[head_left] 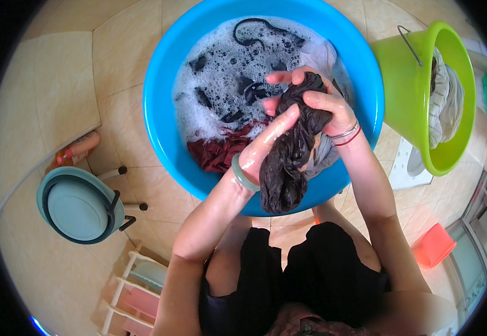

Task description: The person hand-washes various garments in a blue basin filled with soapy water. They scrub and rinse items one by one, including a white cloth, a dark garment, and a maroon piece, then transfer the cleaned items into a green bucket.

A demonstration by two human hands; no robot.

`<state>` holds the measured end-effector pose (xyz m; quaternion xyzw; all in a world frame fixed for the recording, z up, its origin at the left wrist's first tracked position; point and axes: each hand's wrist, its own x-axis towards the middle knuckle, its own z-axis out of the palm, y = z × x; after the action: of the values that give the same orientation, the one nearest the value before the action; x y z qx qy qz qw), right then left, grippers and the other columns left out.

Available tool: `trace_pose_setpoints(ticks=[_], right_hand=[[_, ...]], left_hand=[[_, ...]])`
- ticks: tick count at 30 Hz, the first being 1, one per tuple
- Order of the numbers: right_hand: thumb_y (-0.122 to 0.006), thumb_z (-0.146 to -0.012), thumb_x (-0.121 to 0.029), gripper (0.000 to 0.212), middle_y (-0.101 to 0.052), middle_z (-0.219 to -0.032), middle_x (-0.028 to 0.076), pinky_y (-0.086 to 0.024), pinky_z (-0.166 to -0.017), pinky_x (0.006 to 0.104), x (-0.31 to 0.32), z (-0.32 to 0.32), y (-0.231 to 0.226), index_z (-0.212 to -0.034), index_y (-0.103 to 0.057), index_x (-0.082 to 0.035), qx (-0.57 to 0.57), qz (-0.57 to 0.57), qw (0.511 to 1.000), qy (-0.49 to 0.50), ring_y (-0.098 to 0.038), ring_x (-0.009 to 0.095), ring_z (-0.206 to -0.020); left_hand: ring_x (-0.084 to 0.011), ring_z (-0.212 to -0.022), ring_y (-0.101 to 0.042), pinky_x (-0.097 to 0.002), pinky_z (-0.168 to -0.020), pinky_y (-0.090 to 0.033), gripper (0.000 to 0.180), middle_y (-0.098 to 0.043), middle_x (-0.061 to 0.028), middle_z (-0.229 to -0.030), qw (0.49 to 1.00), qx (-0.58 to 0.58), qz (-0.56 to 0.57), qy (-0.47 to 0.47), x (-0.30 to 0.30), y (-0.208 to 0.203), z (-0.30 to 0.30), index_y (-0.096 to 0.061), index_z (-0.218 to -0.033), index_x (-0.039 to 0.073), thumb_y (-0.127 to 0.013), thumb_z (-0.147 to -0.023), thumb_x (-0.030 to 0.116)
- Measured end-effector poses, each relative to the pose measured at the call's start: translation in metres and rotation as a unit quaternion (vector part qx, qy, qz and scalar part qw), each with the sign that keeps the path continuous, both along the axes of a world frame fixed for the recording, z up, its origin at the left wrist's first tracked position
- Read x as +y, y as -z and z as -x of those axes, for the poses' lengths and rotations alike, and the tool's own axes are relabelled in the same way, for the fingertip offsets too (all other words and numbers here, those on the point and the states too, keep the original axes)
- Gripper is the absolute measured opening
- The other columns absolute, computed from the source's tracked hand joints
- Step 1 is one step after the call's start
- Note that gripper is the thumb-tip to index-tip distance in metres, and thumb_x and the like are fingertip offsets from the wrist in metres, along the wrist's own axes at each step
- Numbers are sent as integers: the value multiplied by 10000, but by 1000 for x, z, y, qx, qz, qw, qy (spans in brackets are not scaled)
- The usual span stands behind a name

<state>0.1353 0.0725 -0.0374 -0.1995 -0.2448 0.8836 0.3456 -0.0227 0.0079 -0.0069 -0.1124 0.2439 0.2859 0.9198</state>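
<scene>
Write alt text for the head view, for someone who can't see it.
A person's left hand and right hand grip a twisted dark cloth above a blue basin of foamy water, with a dark red cloth in it. A lime-green bucket holding light-coloured cloth is at the right.

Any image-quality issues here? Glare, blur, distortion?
Head view: black fisheye border, tile joints bending toward the rim; head view: small glints on the wet left hand, bluish streak at lower-left rim; head view: lower-right arm patch blurred, while the dark cloth and right hand look reasonably sharp.
</scene>
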Motion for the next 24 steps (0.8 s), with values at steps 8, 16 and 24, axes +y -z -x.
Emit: trace_pose_setpoints(ticks=[8, 16, 24], right_hand=[[-567, -982, -178, 334, -599, -818, 66, -481, -641, 272, 5, 9, -31, -1231, -596, 43, -162, -44, 986, -21, -594, 156, -687], [-579, -996, -290, 357, -589, -665, 43, -429, -517, 257, -3, 24, -31, -807, -617, 11, -310, -73, 948, 25, -532, 99, -532], [-528, -1004, -306, 421, -563, -581, 53, -417, -481, 277, -4, 32, -6, -720, -574, 2, -354, -64, 931, 62, -525, 121, -470]], left_hand=[[-93, -845, -619, -266, -749, -507, 391, -661, -31, -963, 914, 324, -224, 99, 4, -8, -3, -623, -1089, 5, -795, -824, 235], [-135, -846, -646, -299, -764, -512, 363, -696, -80, -911, 757, 531, -341, 166, -8, 26, -15, -638, -991, -40, -802, -741, 165], [-196, -927, -686, -324, -816, -528, 415, -718, -129, -976, 723, 588, -345, 112, -10, 50, -23, -650, -1007, -46, -819, -706, 184]])
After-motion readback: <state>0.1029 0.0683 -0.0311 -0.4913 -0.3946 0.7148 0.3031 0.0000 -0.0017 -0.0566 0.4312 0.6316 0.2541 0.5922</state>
